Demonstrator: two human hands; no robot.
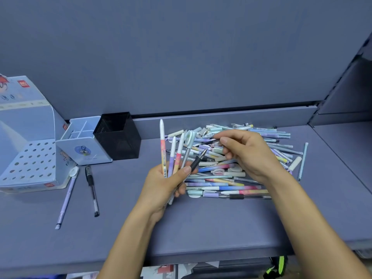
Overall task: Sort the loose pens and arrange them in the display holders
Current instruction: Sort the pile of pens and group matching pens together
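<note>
A heap of loose pastel pens point(237, 164) lies on the grey shelf point(201, 228) at centre right. My left hand point(165, 186) grips a fanned bunch of several pens point(173, 156), tips up, just left of the heap. Over the heap hovers my right hand point(247, 152), fingers curled and pinching at a pen in the pile; what it holds is unclear. At the left stand a black mesh cup point(118, 135), a pale blue divided holder point(84, 143) and a blue display box with a holed tray point(30, 160).
Two single pens lie in front of the holders: a lilac one point(67, 198) and a black-grip clear one point(92, 190). The shelf's front edge runs below my forearms, with clutter under it. A raised back lip and grey wall close off the rear.
</note>
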